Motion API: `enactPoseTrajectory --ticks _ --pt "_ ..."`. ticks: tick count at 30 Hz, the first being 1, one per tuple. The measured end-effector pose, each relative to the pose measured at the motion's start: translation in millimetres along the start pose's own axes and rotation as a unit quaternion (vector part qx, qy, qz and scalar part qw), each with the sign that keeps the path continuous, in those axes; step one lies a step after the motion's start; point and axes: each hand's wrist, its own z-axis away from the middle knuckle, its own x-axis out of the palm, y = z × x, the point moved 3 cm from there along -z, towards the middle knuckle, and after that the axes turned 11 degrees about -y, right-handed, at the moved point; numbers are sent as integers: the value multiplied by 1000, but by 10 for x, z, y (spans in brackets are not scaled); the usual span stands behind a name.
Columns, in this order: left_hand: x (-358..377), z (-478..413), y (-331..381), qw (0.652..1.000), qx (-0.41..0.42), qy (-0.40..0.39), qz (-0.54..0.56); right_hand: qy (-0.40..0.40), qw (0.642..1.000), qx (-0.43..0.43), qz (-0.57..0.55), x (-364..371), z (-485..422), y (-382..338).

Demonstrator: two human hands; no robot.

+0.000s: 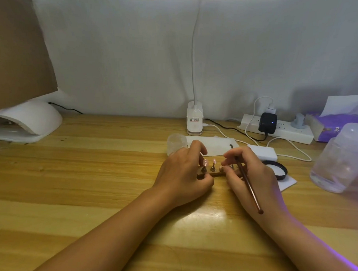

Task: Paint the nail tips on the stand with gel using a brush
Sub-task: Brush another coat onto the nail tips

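Head view. I have the stand point(211, 174) low on the counter point(94, 168), between both hands, with two pink nail tips point(214, 161) showing upright on their pegs. My left hand point(181, 175) grips the stand's left end, fingers curled round it. My right hand point(254, 173) pinches the brush point(249, 186) pen-style — the bristle end is hidden behind my fingers, so I cannot tell whether it touches a tip.

For a clean coat I judge it best to keep the stand pinned and rest the right wrist on the counter, stroking from base to free edge.

Room: the lid point(275, 169) lies just beside my right hand, a clear jar point(341, 160) further right, a small cup point(176, 143) behind my left hand — the near counter offers the safest withdrawal.
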Motion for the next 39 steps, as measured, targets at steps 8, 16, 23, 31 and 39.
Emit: enactPoseTrajectory --ticks 8,16,23,31,39 --pt "-44 -2 -46 998 -51 44 -19 -1 1000 -11 -8 5 3 -33" --pt "-64 81 210 996 66 8 -66 3 999 -5 -42 -4 -1 -13" --pt "-83 78 187 996 49 36 -59 0 997 4 -73 25 -19 13" --pt "-95 82 197 995 48 48 -75 0 996 14 -88 39 -15 41" --pt "-77 82 209 997 58 17 -42 24 987 -5 -158 9 -14 3"
